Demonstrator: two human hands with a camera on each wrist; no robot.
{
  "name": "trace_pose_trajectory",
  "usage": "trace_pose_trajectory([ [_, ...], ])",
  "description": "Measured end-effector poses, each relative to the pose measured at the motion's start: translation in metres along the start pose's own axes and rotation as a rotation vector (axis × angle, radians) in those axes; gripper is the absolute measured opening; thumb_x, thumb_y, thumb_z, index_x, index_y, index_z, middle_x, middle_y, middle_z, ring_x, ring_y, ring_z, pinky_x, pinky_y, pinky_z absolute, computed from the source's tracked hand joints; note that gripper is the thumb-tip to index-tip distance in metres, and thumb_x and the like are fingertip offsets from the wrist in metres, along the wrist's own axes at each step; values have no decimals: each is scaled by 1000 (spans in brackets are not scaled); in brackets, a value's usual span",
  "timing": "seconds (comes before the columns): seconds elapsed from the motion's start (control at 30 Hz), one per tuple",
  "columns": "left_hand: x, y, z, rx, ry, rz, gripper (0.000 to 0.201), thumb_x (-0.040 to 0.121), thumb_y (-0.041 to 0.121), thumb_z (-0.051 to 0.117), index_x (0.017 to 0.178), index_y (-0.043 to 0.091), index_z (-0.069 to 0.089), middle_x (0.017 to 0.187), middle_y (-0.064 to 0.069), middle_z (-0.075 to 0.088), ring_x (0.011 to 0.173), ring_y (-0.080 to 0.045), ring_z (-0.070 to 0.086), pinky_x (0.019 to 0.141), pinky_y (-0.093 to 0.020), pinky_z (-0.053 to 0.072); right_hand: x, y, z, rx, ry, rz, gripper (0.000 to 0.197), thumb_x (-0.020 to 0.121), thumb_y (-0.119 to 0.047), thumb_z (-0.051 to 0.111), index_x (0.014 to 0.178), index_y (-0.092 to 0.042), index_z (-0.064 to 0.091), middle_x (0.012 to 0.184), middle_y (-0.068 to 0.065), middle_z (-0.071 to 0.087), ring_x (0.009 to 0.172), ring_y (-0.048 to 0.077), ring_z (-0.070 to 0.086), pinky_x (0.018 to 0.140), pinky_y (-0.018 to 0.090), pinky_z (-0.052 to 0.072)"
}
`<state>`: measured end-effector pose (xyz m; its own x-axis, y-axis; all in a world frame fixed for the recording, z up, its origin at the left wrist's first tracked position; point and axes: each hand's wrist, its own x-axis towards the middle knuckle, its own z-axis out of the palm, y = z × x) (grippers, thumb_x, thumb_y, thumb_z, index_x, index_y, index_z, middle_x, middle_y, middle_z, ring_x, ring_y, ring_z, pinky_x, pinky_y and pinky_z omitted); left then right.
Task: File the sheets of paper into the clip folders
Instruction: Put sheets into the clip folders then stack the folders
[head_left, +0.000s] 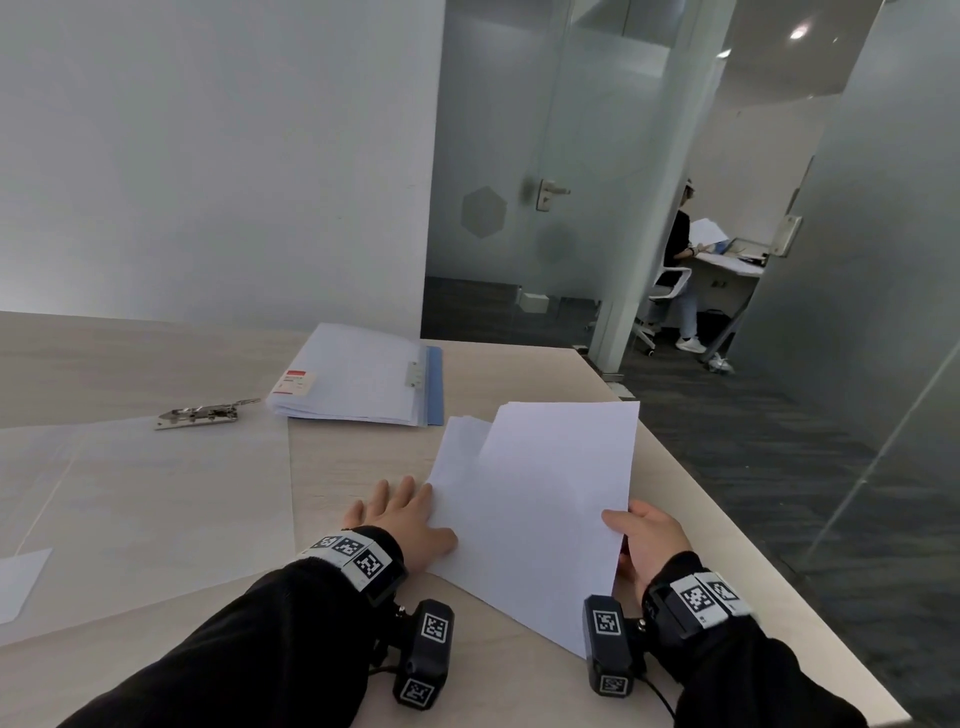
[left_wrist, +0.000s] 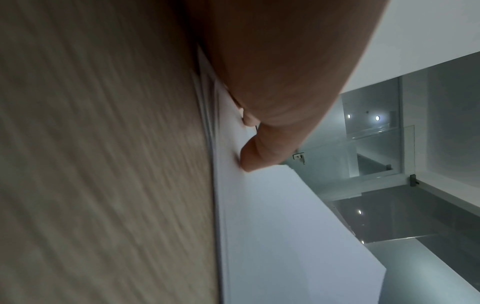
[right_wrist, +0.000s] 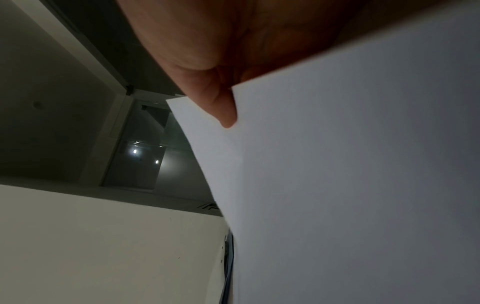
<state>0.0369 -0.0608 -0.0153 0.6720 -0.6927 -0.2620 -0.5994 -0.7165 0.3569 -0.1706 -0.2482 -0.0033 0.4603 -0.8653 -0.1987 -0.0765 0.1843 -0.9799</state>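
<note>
A small pile of white sheets (head_left: 457, 457) lies on the wooden table (head_left: 363, 452) in front of me. My left hand (head_left: 405, 512) lies flat with straight fingers at the pile's left edge, and its thumb (left_wrist: 259, 156) presses on the paper (left_wrist: 285, 236). My right hand (head_left: 631, 530) pinches the right edge of the top sheet (head_left: 550, 499) and holds it raised off the pile; the thumb (right_wrist: 223, 107) lies on the sheet (right_wrist: 350, 185). An open clear clip folder (head_left: 156, 493) lies flat at the left with its metal clip (head_left: 202, 414) at the far edge.
A stack of clear and blue folders (head_left: 358, 376) sits behind the sheets. The table's right edge (head_left: 727, 525) runs just beside my right hand, with dark carpet beyond. A glass door (head_left: 519, 208) stands behind, and a person (head_left: 680, 270) sits at a far desk.
</note>
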Motion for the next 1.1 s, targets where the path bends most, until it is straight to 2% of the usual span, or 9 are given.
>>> trace_pose_trajectory([
  [0.1, -1, 0, -4, -96, 44, -8, 85, 80, 58, 46, 152, 32, 9, 163, 10, 6, 151, -20, -3, 119, -46, 1, -13, -2, -5, 91, -29, -4, 20, 86, 3, 58, 90, -7, 75, 92, 19, 76, 79, 34, 69, 78, 43, 54],
  [0.17, -3, -1, -10, -276, 120, 5, 83, 83, 55, 52, 152, 27, 16, 161, 3, 19, 149, -22, 15, 120, -45, 13, -23, -4, -10, 161, -49, -17, 19, 88, 2, 56, 95, -5, 72, 87, 17, 77, 76, 32, 69, 73, 40, 54],
  [0.27, -15, 1, -20, -694, 253, 81, 71, 88, 41, 61, 149, 23, 30, 152, -2, 39, 137, -25, 40, 112, -41, 32, -33, -9, -14, 262, -76, -59, 22, 90, 0, 54, 105, -2, 70, 102, 21, 74, 93, 38, 68, 88, 49, 52],
  [0.4, -42, 20, -41, -1127, 233, 245, 35, 95, 26, 56, 130, 22, 56, 109, 2, 71, 97, -18, 66, 86, -34, 51, -50, -23, -10, 440, -177, -100, 27, 92, 1, 49, 114, 1, 65, 110, 25, 70, 100, 40, 65, 95, 55, 47],
  [0.5, -63, 33, -54, -1318, 253, 300, 20, 97, 18, 52, 103, 10, 70, 88, -4, 73, 76, -19, 64, 64, -26, 53, -65, -38, -4, 439, -267, -170, 25, 93, 1, 46, 108, -1, 67, 104, 23, 72, 90, 38, 69, 85, 52, 51],
  [0.57, -75, 35, -56, -1369, 303, 332, 21, 97, 16, 52, 103, 3, 68, 91, -9, 71, 79, -21, 63, 70, -30, 53, -72, -44, -1, 412, -290, -230, 26, 93, 4, 44, 105, -1, 67, 99, 20, 74, 85, 33, 72, 78, 46, 53],
  [0.77, -100, 30, -39, -1336, 318, 414, 21, 99, 13, 48, 107, 13, 67, 96, 1, 76, 86, -11, 69, 77, -25, 57, -90, -27, 3, 312, -256, -246, 24, 88, 8, 51, 99, -2, 70, 94, 21, 75, 83, 33, 72, 77, 44, 53],
  [0.9, -104, 23, -27, -1316, 278, 363, 18, 96, 22, 55, 107, 16, 68, 105, -7, 75, 99, -26, 69, 91, -46, 55, -97, -21, 6, 251, -244, -230, 21, 87, 7, 55, 99, -1, 70, 91, 20, 75, 81, 34, 71, 74, 41, 54],
  [1.1, -105, 17, -35, -1405, 293, 287, 19, 97, 13, 50, 102, 8, 68, 100, -15, 74, 87, -27, 68, 83, -43, 54, -99, -28, 16, 193, -306, -191, 20, 88, 5, 55, 99, -1, 71, 90, 19, 76, 80, 34, 71, 67, 39, 56],
])
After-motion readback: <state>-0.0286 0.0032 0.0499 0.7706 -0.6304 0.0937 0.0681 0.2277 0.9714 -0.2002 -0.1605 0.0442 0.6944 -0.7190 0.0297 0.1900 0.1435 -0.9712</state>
